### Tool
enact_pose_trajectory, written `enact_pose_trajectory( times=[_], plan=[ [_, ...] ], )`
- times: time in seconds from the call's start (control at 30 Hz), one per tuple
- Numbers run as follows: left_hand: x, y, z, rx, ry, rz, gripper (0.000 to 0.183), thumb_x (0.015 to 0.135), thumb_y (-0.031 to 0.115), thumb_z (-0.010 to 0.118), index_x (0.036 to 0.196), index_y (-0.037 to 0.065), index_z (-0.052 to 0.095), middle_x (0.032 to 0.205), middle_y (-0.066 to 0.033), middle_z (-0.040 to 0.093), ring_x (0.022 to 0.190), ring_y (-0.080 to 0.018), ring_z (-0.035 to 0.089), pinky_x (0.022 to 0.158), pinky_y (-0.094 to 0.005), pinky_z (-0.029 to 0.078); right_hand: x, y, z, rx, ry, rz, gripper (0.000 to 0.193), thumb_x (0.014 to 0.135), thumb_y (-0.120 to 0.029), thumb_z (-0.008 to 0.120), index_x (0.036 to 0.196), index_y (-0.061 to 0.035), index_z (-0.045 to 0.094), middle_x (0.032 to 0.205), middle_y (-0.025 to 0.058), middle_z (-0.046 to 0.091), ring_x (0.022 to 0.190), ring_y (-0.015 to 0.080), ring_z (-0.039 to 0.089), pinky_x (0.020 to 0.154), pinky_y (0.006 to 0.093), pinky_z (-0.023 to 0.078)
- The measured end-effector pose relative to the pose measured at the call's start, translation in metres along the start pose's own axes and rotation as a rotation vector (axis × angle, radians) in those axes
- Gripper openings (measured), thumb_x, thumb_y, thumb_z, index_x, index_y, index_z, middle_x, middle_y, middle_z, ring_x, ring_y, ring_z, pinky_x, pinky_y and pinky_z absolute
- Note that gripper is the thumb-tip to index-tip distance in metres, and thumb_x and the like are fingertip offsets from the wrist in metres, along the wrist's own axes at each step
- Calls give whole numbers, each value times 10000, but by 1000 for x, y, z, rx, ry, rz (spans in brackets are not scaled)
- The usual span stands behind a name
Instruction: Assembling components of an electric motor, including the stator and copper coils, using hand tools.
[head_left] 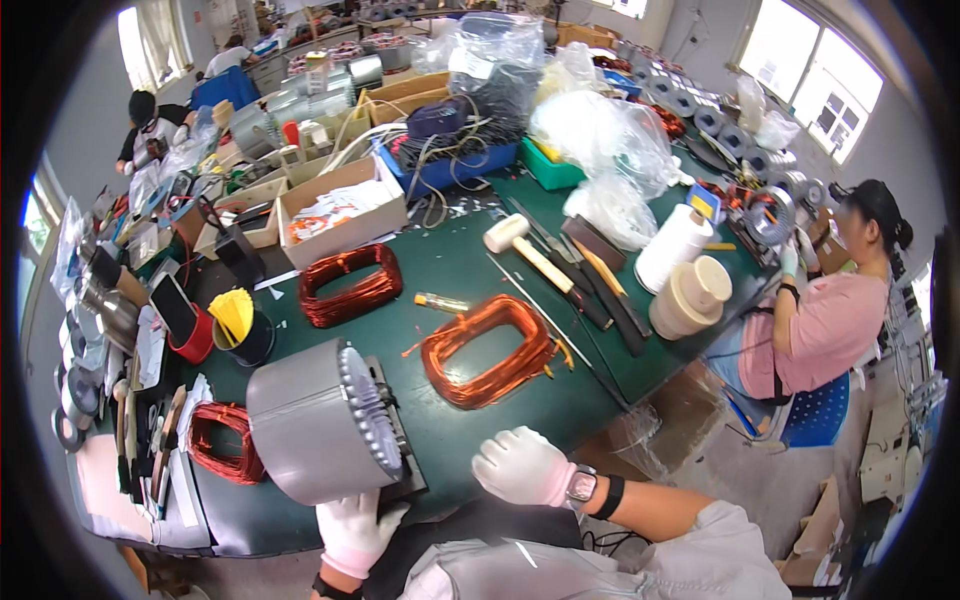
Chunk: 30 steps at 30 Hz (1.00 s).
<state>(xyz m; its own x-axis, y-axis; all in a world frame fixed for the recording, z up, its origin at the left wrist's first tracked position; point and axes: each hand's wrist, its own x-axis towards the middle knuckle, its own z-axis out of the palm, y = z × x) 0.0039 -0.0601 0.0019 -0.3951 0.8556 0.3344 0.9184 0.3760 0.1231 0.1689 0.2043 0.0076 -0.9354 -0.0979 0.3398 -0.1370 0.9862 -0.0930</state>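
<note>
A grey metal stator core (315,425), a wide cylinder with pale slot liners round its toothed end, lies on its side at the table's near edge. My left hand (352,532), in a white glove, is against its near underside; the thumb stands apart, and the fingertips are partly hidden by the core. Over the table edge, to the right of the core, my gloved right hand (522,468) has its fingers curled in, with nothing visible in them. Beyond it lies an orange copper wire coil (485,350). Two darker coils, a far coil (350,285) and a left coil (222,443), also lie on the table.
A mallet (530,258), long-handled tools and white thread cones (676,245) lie to the right. A cup of yellow strips (232,318), a phone (174,308) and a box of paper slips (340,212) stand left. A co-worker in pink (835,325) sits at the right.
</note>
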Motion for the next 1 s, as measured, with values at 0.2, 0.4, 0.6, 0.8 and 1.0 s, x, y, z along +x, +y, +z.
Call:
enact_pose_trajectory(
  times=[0.2,0.4,0.6,0.8,1.0],
  plan=[
    [9,1,2,-86,71,-27,611,715,312,907,1260,121,708,1288,-127,660,1203,-404,617,967,-582,491,6,8,-9,129,66,54,165,830,-228,734,786,-138,602,777,31,548,741,233,609,656,392,486],
    [-9,3,1,-77,231,59,437,737,276,879,1110,87,753,1136,-127,717,1038,-361,692,902,-559,521,43,14,-33,29,-31,-127,93,794,-169,682,774,-99,625,771,53,598,782,253,652,679,385,516],
    [53,81,-48,-820,-86,521,273,781,258,841,945,63,741,602,-61,585,536,-283,604,529,-414,457,45,-14,-16,-3,-253,-264,97,818,-190,681,781,-104,703,815,48,673,839,231,680,738,364,516],
    [75,115,-38,-736,-114,606,360,836,186,763,1171,61,721,626,-63,583,540,-257,610,531,-405,496,51,-25,-18,17,-295,-285,109,750,-178,715,796,-83,690,813,59,667,818,230,684,714,349,538],
    [82,120,-40,-700,-90,591,390,817,183,795,1182,61,732,605,-50,565,523,-245,604,520,-394,496,48,-24,-8,3,-245,-283,104,734,-181,727,772,-89,699,779,58,676,783,232,699,682,355,540]
  ],
)
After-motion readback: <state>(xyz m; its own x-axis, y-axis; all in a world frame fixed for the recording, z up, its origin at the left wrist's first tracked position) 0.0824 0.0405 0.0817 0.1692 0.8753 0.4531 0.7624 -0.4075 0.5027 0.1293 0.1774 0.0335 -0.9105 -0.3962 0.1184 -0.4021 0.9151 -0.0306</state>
